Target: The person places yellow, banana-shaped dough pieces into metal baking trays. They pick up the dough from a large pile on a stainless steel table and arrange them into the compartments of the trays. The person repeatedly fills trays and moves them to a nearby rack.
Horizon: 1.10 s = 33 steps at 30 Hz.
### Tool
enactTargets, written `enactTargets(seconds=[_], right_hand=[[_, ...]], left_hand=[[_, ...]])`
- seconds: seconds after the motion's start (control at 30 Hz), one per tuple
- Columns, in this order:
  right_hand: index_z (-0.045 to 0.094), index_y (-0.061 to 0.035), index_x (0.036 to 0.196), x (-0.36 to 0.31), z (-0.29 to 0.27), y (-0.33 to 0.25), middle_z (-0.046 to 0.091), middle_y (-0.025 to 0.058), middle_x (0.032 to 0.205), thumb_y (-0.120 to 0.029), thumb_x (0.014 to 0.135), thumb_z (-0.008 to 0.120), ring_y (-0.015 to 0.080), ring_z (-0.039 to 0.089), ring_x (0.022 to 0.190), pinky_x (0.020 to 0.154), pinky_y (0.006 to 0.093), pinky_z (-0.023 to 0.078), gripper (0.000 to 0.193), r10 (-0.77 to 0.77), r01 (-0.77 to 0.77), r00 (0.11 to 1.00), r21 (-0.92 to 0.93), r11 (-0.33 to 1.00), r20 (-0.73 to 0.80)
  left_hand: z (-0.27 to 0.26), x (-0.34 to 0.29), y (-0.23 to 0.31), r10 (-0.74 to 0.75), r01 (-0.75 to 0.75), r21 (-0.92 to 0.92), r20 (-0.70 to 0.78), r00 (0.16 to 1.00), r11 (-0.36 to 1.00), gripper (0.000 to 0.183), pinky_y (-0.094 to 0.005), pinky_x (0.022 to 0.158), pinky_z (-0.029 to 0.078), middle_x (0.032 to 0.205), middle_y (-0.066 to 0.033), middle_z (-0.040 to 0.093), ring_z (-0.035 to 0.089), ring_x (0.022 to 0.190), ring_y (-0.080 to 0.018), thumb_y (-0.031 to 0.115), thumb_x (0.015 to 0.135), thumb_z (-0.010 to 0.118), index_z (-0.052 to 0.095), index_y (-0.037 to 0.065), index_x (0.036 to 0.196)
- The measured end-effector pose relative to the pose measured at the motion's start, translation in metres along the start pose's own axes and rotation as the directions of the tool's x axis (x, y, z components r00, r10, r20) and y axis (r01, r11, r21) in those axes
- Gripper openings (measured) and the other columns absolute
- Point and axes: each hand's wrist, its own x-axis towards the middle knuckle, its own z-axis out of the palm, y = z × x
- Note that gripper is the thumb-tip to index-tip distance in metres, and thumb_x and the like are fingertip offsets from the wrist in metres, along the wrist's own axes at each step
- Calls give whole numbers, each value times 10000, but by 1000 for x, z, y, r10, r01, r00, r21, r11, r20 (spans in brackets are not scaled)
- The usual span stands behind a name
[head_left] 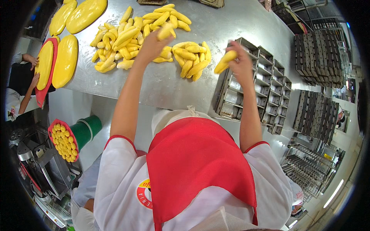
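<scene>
Yellow dough rolls lie in piles on the steel table (127, 86): a large pile (119, 40) at the left, a smaller one (191, 57) in the middle. My left hand (153, 44), a little blurred, grips a yellow dough roll (166, 31) above the back of the large pile. In my right hand (241, 63) is another yellow dough roll (225, 62), held tilted beside the metal baking pans (233, 96). These joined pans stand in rows at the table's right, and the compartments I can see hold no dough.
Big flat yellow dough slabs (64, 61) lie at the table's left end. There a co-worker's hands (32, 61) hold a red tray (52, 57) with another slab. A green bucket (90, 129) bears a red tray of yellow dough balls (63, 142). Stacked pans (318, 57) stand at the right.
</scene>
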Motion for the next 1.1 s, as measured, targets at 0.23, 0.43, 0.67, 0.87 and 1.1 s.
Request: enactTargets(seconds=[0.23, 0.43, 0.67, 0.87, 1.1], right_hand=[[624, -94, 1209, -30, 110, 104, 557, 141, 1330, -76, 789, 578, 323, 541, 1193, 951, 491, 432, 423, -107, 305, 929, -574, 760, 353], [630, -62, 1208, -67, 97, 59, 677, 155, 1071, -136, 875, 616, 361, 632, 990, 876, 445, 476, 341, 72, 33, 966, -394, 919, 248], [609, 5, 1228, -136, 7, 65, 675, 61, 985, -114, 924, 646, 127, 625, 907, 816, 287, 494, 329, 510, -442, 857, 400, 803, -76], [561, 21, 1281, -132, -75, 27, 662, 82, 1041, -165, 921, 664, 149, 627, 921, 839, 302, 486, 418, 389, -210, 856, 460, 863, -339], [554, -49, 1316, -103, -136, 31, 680, 120, 1100, -132, 894, 709, 260, 649, 1048, 942, 362, 496, 457, -223, 29, 829, -359, 933, -512]], left_hand=[[131, 20, -52, 195, -275, 402, 230, 954, 873, 412, -439, 965, 497, 1242, -141, 655, 625, 1122, -335, 175, 853, 664, 648, 102, 1258], [110, -30, -60, -59, -80, 489, 261, 963, 869, 360, -460, 889, 512, 1176, -107, 677, 640, 1055, -329, 280, 880, 637, 664, 137, 1209], [4, -45, -60, -285, 5, 500, 485, 827, 866, 432, -450, 924, 511, 1169, -183, 691, 644, 1089, -362, 359, 798, 722, 705, 80, 1128], [63, -21, -82, 43, -173, 369, 334, 942, 913, 554, -445, 986, 483, 1203, -182, 672, 611, 1142, -369, 254, 739, 783, 649, 81, 1248], [77, -51, -30, -76, -8, 357, 219, 973, 934, 394, -433, 902, 516, 1089, -184, 700, 653, 1034, -370, 201, 791, 773, 682, 30, 1135]])
